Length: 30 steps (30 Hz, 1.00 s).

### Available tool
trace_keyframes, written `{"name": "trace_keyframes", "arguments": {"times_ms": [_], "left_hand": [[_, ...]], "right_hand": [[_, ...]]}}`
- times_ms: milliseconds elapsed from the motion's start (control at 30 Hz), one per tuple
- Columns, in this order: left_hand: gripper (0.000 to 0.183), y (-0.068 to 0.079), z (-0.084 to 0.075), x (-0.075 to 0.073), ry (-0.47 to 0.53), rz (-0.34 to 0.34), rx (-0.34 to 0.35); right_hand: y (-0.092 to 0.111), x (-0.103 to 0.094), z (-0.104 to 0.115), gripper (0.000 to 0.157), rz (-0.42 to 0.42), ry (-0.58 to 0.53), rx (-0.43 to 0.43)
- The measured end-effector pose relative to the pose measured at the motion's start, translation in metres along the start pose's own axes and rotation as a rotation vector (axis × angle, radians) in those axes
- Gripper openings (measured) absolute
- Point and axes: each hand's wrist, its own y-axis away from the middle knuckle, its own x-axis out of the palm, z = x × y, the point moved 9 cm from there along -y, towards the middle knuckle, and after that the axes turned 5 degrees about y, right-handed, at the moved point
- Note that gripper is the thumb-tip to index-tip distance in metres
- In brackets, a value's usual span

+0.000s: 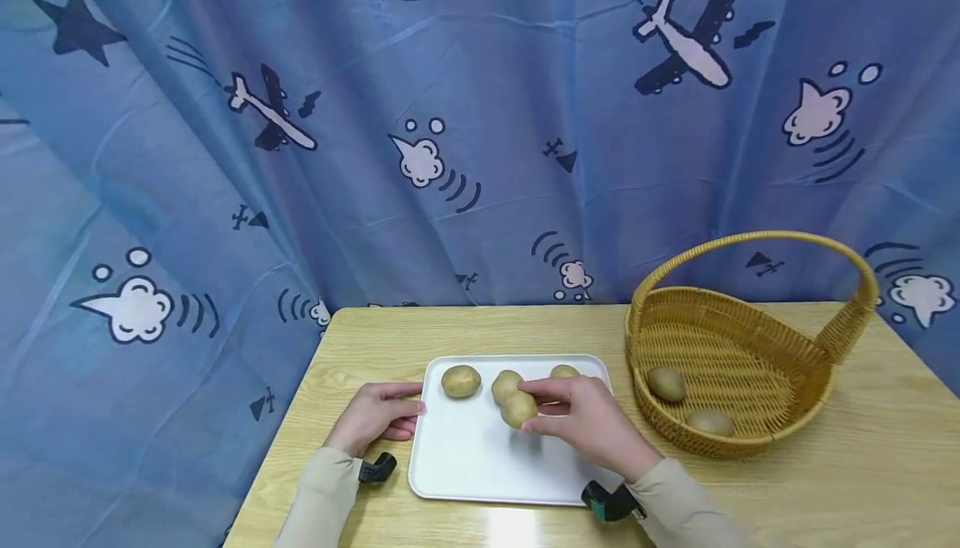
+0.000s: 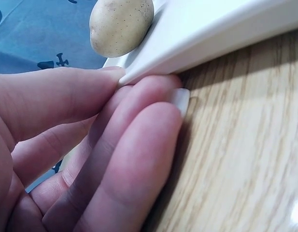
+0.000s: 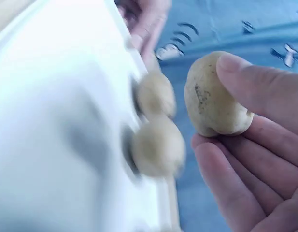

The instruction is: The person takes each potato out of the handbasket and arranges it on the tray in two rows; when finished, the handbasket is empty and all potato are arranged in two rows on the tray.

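Note:
My right hand (image 1: 592, 421) holds a potato (image 1: 519, 411) between thumb and fingers over the white tray (image 1: 465, 465). In the right wrist view, dark specks mark the side of this potato (image 3: 214, 96). Three more potatoes lie along the tray's far side: one at the left (image 1: 461, 381), a middle one (image 1: 507, 383) partly behind the held potato, and a right one (image 1: 564, 371) partly hidden by my right hand. At the tray's left edge, my left hand (image 1: 378, 416) pinches the rim, thumb on top and fingertips against its outer side, as the left wrist view shows.
A wicker basket (image 1: 720, 302) with a tall arched handle stands right of the tray. Two potatoes, one at its left side (image 1: 667, 384) and one near its front (image 1: 711, 422), lie inside. A blue patterned curtain (image 1: 495, 223) hangs behind the wooden table (image 1: 390, 333).

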Motion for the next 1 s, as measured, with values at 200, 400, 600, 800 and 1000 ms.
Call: {"name": "trace_keyframes", "arguments": {"times_ms": [200, 400, 600, 800, 1000], "left_hand": [[0.051, 0.001, -0.003, 0.0, -0.006, 0.003, 0.009], [0.051, 0.002, -0.003, 0.0, 0.009, 0.007, 0.014], [0.051, 0.0, -0.003, 0.001, 0.007, 0.016, 0.015], [0.052, -0.002, 0.0, 0.001, 0.003, 0.02, 0.007], [0.052, -0.001, 0.001, 0.001, 0.004, 0.02, 0.01]], "right_hand": [[-0.02, 0.053, 0.009, 0.048, 0.043, 0.006, -0.025], [-0.031, 0.093, 0.015, 0.047, 0.091, 0.012, -0.049], [-0.031, 0.106, 0.013, 0.045, 0.117, 0.054, -0.029], [-0.029, 0.106, 0.011, 0.046, 0.114, 0.082, -0.022], [-0.03, 0.11, 0.012, 0.044, 0.104, 0.134, -0.047]]}}
